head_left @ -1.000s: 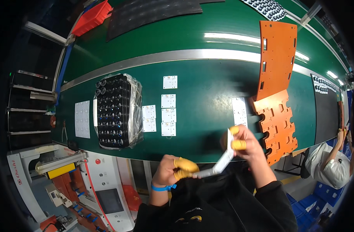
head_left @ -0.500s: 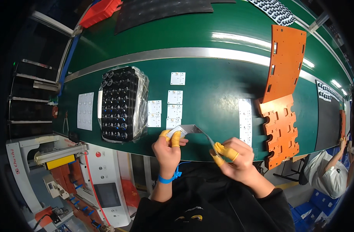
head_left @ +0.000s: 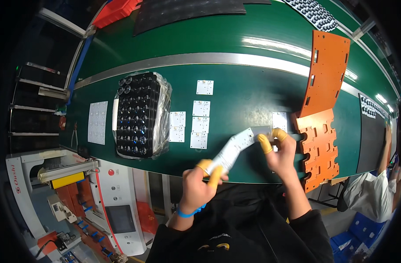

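Between my two hands hangs a bent strip of white circuit boards, held above the near edge of the green bench. My left hand, with yellow finger cots and a blue wrist strap, pinches its near left end. At its far right end, which shows a grey face, the yellow-cotted fingers of my right hand are closed. Several square white boards, among them a top one, lie left of the strip. Another white board strip rests beyond my right hand, which partly covers it.
A black tray of round lenses in clear plastic stands at left, beside a white panel. Orange slotted plates stand at right. Left below the bench is a machine with a screen. Another person's arm shows far right.
The strip has gone from sharply folded to stretched out at a shallower bend. My right hand has moved up and right, my left hand slightly down and right.
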The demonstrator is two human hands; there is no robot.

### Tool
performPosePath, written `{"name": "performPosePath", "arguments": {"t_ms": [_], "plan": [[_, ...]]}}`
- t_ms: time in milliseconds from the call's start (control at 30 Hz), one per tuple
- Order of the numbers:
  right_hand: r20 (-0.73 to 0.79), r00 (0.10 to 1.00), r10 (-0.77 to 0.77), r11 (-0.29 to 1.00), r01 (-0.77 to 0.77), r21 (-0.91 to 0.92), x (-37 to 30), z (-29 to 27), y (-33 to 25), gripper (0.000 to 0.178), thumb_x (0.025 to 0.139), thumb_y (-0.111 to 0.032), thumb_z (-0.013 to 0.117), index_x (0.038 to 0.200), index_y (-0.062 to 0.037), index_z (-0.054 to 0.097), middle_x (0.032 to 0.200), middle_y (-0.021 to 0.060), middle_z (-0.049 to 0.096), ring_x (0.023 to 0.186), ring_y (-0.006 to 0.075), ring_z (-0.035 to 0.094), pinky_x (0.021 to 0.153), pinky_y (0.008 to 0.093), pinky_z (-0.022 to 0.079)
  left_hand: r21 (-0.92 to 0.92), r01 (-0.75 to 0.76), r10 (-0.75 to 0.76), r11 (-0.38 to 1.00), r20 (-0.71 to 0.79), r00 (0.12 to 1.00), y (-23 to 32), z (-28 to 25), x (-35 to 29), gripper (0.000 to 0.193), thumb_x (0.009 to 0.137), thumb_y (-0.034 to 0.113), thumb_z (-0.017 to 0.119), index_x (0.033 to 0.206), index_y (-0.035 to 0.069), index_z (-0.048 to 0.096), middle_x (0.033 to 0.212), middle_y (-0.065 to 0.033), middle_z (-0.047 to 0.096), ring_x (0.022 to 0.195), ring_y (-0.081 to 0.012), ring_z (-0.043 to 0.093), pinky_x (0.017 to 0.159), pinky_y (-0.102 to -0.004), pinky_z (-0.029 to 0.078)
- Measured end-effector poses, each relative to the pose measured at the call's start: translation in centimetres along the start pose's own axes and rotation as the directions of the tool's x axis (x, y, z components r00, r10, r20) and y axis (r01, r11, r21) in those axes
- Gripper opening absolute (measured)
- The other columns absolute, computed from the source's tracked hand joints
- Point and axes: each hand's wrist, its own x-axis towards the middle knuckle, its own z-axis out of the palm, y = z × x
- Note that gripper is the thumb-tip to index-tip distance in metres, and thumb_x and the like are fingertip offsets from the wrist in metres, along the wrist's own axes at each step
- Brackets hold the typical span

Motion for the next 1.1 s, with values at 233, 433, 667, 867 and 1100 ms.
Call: {"name": "performPosePath", "arguments": {"t_ms": [233, 433, 667, 867, 1100], "plan": [[0.481, 0.82, -0.312, 0.523, -0.274, 0.807, 0.0, -1.4, -4.8, 0.019, 0.079, -0.006, 0.079, 0.073, 0.0042, 0.064, 0.071, 0.0097, 0.066, 0.062, 0.0132, 0.061, 0.052, 0.0275, 0.045, -0.448, 0.183, -0.114, 0.875, 0.176, 0.978, -3.0, -1.3, 1.3, 0.013, 0.091, 0.003, 0.063, 0.096, -0.009, 0.062, 0.079, -0.0158, 0.068, 0.062, -0.0209, 0.069, 0.053, -0.0278, 0.055], [0.565, 0.804, 0.188, 0.378, -0.59, 0.714, 0.4, 1.2, -1.6, 0.01, 0.09, -0.009, 0.065, 0.089, 0.0004, 0.062, 0.068, 0.0029, 0.059, 0.047, 0.0076, 0.047, 0.043, 0.023, 0.034, -0.575, 0.242, 0.004, 0.781, 0.393, 0.919, -2.5, 0.6, -0.3, 0.025, 0.093, 0.016, 0.065, 0.097, -0.008, 0.063, 0.081, -0.0155, 0.068, 0.064, -0.0239, 0.07, 0.052, -0.0307, 0.057], [0.332, 0.835, 0.438, 0.69, -0.549, 0.471, 4.9, 1.1, 0.2, 0.01, 0.096, -0.011, 0.055, 0.094, -0.0015, 0.058, 0.07, 0.0021, 0.057, 0.06, 0.0118, 0.053, 0.055, 0.0247, 0.042, -0.651, 0.205, -0.253, 0.731, 0.02, 0.967, -4.2, 2.9, 0.3, 0.028, 0.102, 0.017, 0.048, 0.115, -0.008, 0.051, 0.1, -0.0219, 0.067, 0.076, -0.0273, 0.071, 0.064, -0.0309, 0.059], [0.235, 0.956, 0.173, 0.983, -0.156, -0.093, 9.6, 3.9, 1.8, 0.022, 0.087, -0.005, 0.064, 0.106, 0.0052, 0.066, 0.094, 0.02, 0.068, 0.085, 0.0282, 0.068, 0.077, 0.0372, 0.052, -0.59, 0.211, -0.272, 0.779, -0.015, 0.962, -4.7, 3.6, 0.2, 0.028, 0.103, 0.013, 0.045, 0.118, -0.01, 0.048, 0.105, -0.0219, 0.065, 0.086, -0.0302, 0.071, 0.073, -0.0347, 0.061], [0.062, 0.982, -0.18, 0.914, 0.19, -0.359, 13.5, 7.8, 2.1, 0.022, 0.084, -0.01, 0.069, 0.102, 0.0024, 0.068, 0.093, 0.0194, 0.067, 0.076, 0.0349, 0.065, 0.072, 0.0409, 0.051, -0.57, 0.185, -0.267, 0.801, -0.063, 0.962, -5.4, 4.2, 0.2, 0.032, 0.102, 0.008, 0.045, 0.128, -0.01, 0.042, 0.11, -0.0244, 0.062, 0.091, -0.0348, 0.07, 0.078, -0.038, 0.061]]}}
